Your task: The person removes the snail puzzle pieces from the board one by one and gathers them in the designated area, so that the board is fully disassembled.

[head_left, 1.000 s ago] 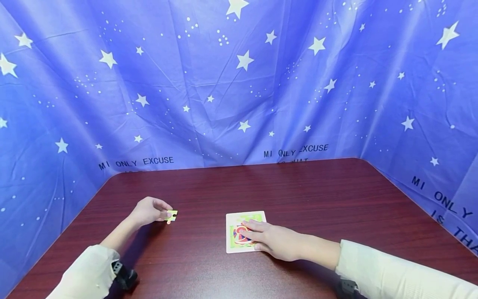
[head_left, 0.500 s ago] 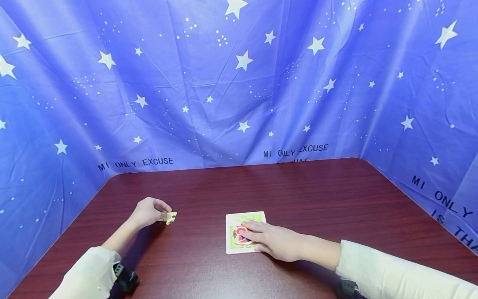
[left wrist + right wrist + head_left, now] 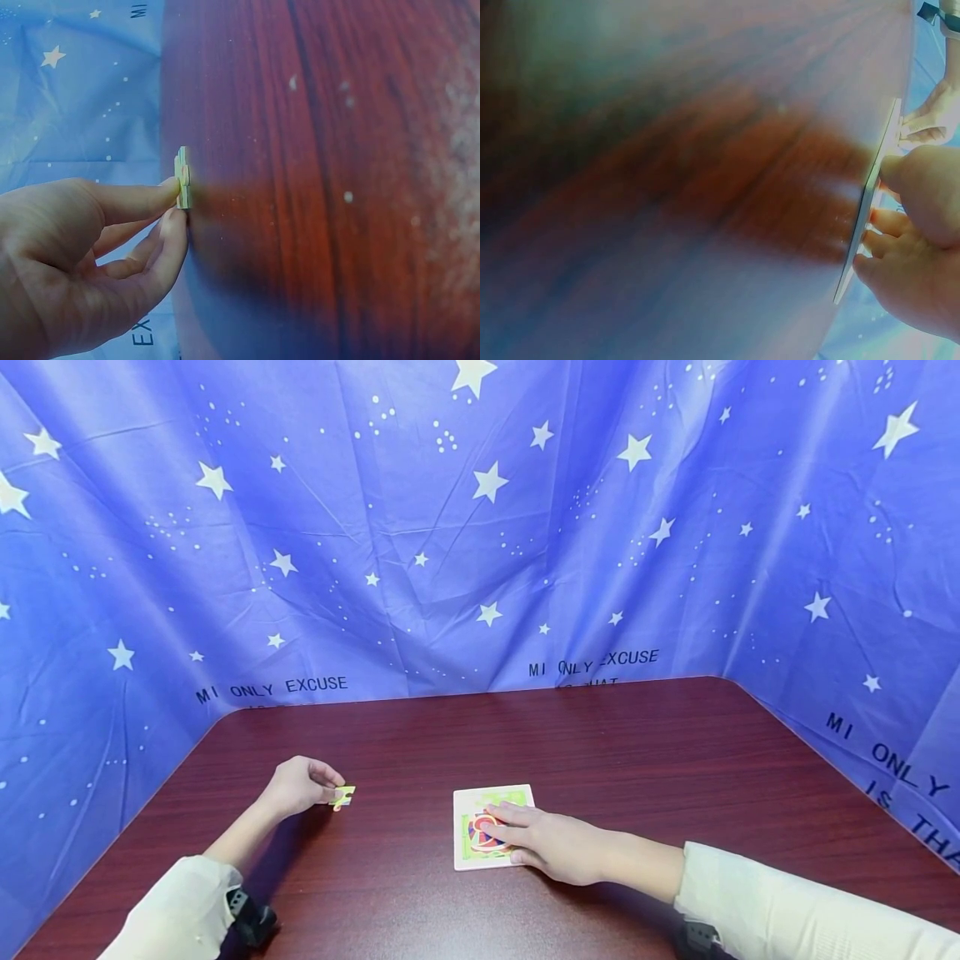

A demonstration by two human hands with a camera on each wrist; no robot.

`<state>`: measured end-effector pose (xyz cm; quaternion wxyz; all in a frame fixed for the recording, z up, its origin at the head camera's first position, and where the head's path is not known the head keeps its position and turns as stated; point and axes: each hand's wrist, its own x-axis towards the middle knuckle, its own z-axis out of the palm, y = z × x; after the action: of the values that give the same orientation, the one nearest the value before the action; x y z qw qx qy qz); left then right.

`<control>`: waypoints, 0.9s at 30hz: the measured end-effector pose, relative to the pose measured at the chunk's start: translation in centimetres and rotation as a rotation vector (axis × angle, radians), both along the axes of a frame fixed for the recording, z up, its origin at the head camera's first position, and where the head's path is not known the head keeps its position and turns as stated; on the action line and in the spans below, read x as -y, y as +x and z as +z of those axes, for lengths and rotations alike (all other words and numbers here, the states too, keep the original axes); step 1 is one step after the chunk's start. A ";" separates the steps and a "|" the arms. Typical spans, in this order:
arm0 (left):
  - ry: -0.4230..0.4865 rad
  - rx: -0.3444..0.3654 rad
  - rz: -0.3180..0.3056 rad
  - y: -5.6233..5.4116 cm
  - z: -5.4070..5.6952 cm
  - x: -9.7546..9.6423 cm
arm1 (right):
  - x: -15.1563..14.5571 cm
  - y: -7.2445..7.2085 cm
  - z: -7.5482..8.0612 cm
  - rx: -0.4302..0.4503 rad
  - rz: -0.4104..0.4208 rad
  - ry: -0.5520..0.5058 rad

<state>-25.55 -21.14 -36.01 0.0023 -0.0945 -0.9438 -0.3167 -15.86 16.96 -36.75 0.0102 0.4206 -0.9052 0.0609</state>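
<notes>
My left hand (image 3: 302, 785) pinches a small yellow-green jigsaw puzzle piece (image 3: 345, 795) between thumb and fingers, left of the middle of the table. A notch and a knob show on the piece. In the left wrist view the puzzle piece (image 3: 184, 178) appears edge-on at the fingertips. My right hand (image 3: 562, 847) rests with fingers extended on a square puzzle board (image 3: 468, 862) with a pale border, covering its right part. Green, red and blue artwork shows on the board beside the fingertips. From the right wrist, the board (image 3: 867, 201) is seen as a thin edge under the fingers.
Both hands work over a dark red wood-grain table (image 3: 420, 735). A blue curtain (image 3: 420, 510) with white stars and printed words hangs along its back and sides. Black wrist cameras, such as the left one (image 3: 251, 917), sit below both sleeves near the table surface.
The puzzle piece has tilted slightly in my left fingers since a second ago. My right hand and the board have stayed in place.
</notes>
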 end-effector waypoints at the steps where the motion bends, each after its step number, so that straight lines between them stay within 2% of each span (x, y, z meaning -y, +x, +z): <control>1: 0.000 0.002 0.002 0.0 0.0 0.0 | 0.0 0.0 0.0 0.002 0.001 -0.001; 9: 0.021 0.030 0.004 0.0 0.5 0.0 | 0.0 0.0 0.2 -0.006 0.021 -0.005; 15: -0.023 0.000 -0.019 0.2 1.4 -0.6 | 0.0 0.0 0.0 -0.027 0.025 0.000; 21: -0.001 -0.003 -0.063 0.7 1.5 -2.7 | 0.1 -0.1 -0.1 -0.053 0.044 -0.019; 27: -0.007 -0.026 -0.159 1.4 1.3 -5.5 | 0.2 -0.1 -0.1 -0.048 0.047 -0.025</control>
<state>-24.15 -15.61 -34.72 -0.0110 -0.1731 -0.9343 -0.3114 -16.01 16.78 -36.85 0.0358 0.4430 -0.8936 0.0622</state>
